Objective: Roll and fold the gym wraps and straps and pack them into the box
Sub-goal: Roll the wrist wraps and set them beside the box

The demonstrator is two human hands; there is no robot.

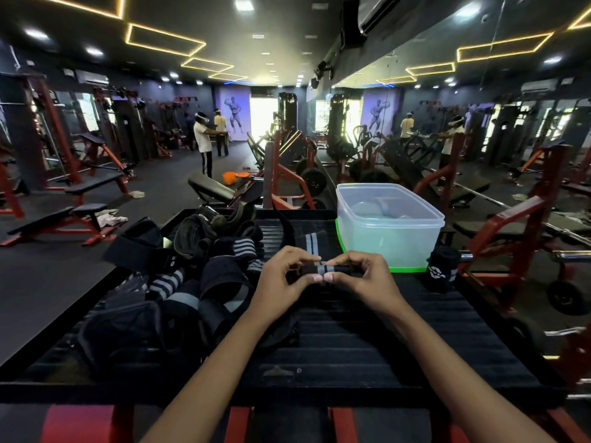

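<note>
The black ribbed desk is carrying everything here, and its left half is lying under a loose heap of gym wraps and straps, black with grey stripes, tangled over one another. At the far right of the desk the clear plastic box is standing open on its green lid, and just beside it on the right a black rolled wrap is standing on end. Between heap and box, the left hand and the right hand are pinching a black wrap with grey stripes at its near end, each grip clamped on the small roll with thumbs meeting underneath, while the unrolled length is trailing flat away toward the box. The fabric is looking soft, light and elastic, so it is probably wanting to spring open and to telescope sideways if the edges are drifting; it is not fragile and not slippery. Holding it at both ends of the roll, thumbs beneath and fingertips over the top, seems the sound way, keeping tension on the tail so that the layers are sitting tight.
</note>
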